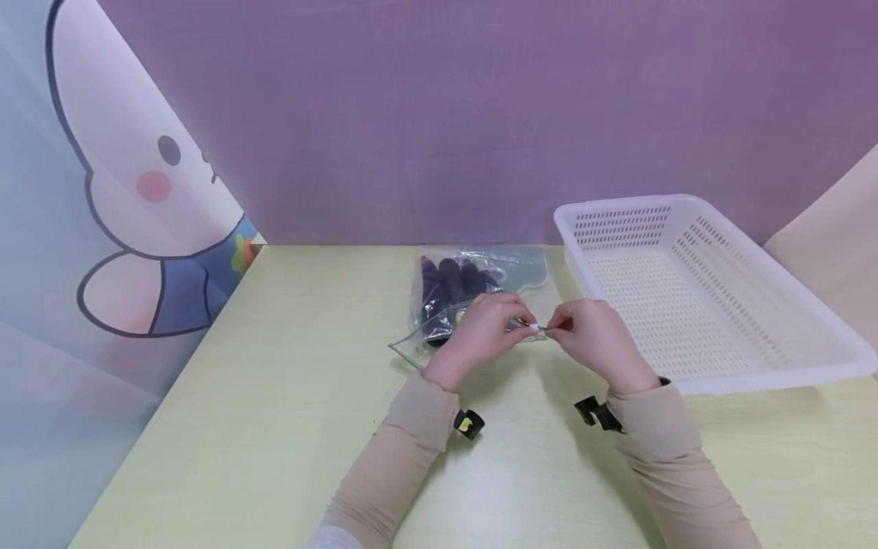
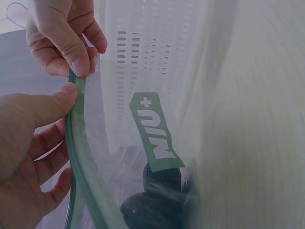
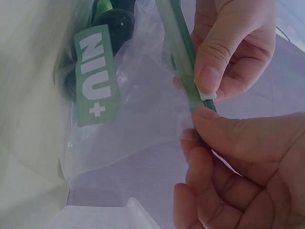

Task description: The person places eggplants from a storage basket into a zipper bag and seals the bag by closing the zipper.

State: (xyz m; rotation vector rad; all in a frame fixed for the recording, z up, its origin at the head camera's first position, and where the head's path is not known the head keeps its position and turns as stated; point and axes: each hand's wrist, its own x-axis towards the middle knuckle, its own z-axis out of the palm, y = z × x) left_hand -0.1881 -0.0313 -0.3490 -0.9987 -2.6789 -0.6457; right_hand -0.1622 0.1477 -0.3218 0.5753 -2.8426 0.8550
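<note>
A clear zip bag with a green zip strip and a green label lies on the table. Inside it are several long dark purple eggplants, partly hidden by my left hand. My left hand pinches the small white slider on the zip strip between thumb and fingers. Close beside it, my right hand grips the end of the same strip, thumb against curled fingers. At the left of the bag the mouth gapes, its two green edges apart.
A white perforated plastic basket stands to the right, near my right forearm. Behind the table rises a purple backdrop. A curtain with a cartoon print hangs at the left.
</note>
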